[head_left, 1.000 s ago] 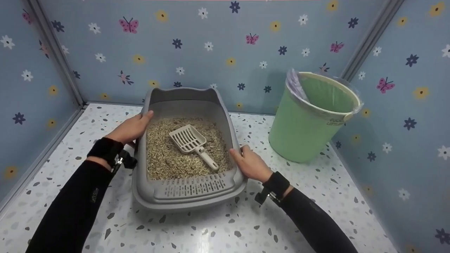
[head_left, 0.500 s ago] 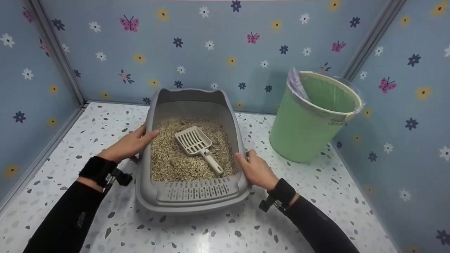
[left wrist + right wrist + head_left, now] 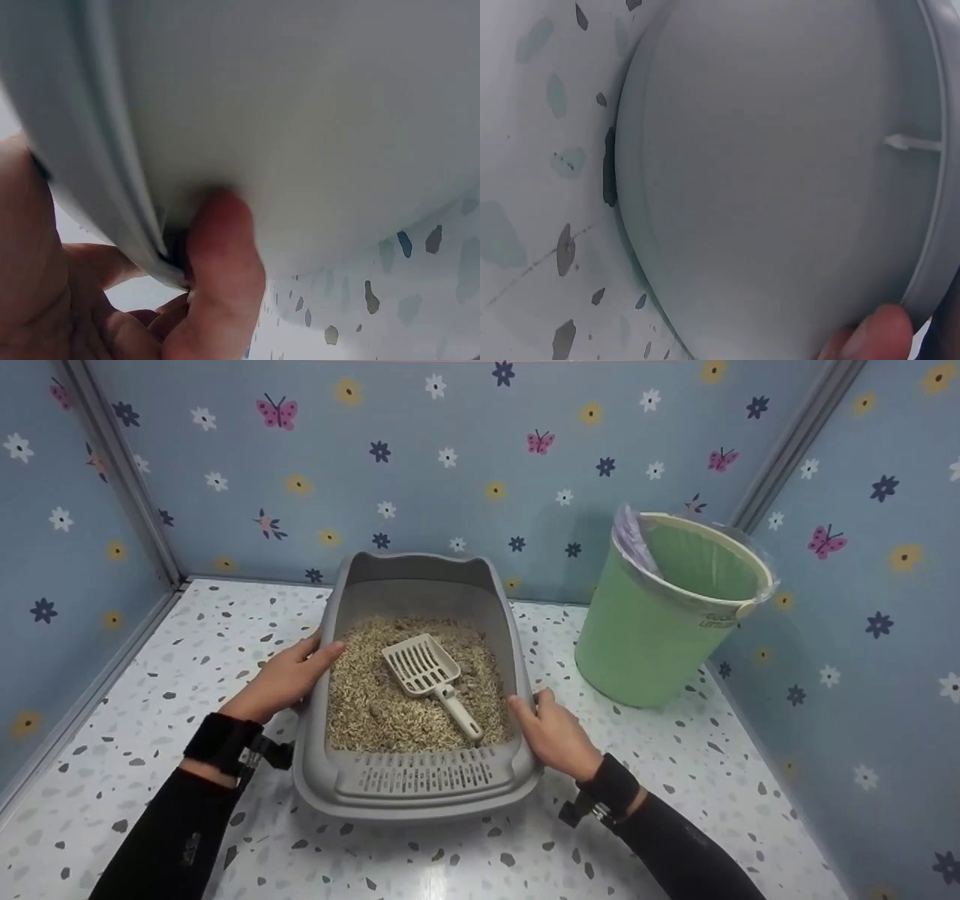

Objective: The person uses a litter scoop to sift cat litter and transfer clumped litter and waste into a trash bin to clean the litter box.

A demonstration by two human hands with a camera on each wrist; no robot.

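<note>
A grey litter box (image 3: pixel 420 594) stands in the middle of the head view, its low slotted front towards me. Pale granular litter (image 3: pixel 367 720) covers its floor, and a beige slotted litter scoop (image 3: pixel 422 666) lies on top, handle pointing to the near right. My left hand (image 3: pixel 285 681) grips the left rim, thumb on top; the left wrist view shows a finger (image 3: pixel 225 262) hooked under the rim. On the right rim, nearer the front, my right hand (image 3: pixel 561 739) holds on with its thumb over the edge. Fingertips (image 3: pixel 883 334) press the box's outer side in the right wrist view.
A green bin (image 3: pixel 645 637) with a clear liner stands at the back right, apart from the box. Flower-patterned panels (image 3: pixel 450 457) close off the back and both sides. The speckled white floor (image 3: pixel 420 862) shows in front of the box.
The litter box, with the scoop in it, has shifted a little to the right and towards me. My left hand has slid nearer along its rim; the right hand moved along with the box.
</note>
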